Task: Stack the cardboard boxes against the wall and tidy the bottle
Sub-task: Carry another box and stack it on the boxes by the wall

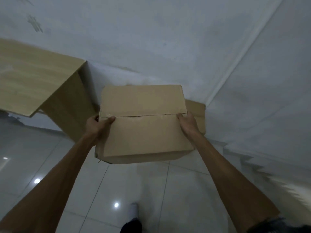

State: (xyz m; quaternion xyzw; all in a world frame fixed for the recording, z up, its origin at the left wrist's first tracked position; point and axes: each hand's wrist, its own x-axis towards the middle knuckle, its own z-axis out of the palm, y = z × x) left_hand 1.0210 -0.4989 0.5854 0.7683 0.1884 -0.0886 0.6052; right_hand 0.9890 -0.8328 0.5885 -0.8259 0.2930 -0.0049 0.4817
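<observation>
The left hand [99,124] clasped the left side of a closed tan cardboard box [143,125], its thumb laid over the top beside the taped seam, and the right hand [187,122] gripped the opposite side in the same way, thumb on top and fingers curled out of sight round the edge. A hold from both sides likely suited a box too wide for one hand, and it kept the top level. The box was carried clear of the glossy white tiled floor [151,190], near the corner where two pale walls [168,47] met. Behind its right edge showed part of a second brown cardboard box [196,115], seemingly close to that corner; the carried box appeared to be headed onto or beside it, so the stack would sit against the wall. To the left stood a light wooden table [33,81], its near corner jutting toward the box, so the load was kept to the right of it. A foot in a white sock [133,210] was planted on the floor below. No bottle was in sight.
</observation>
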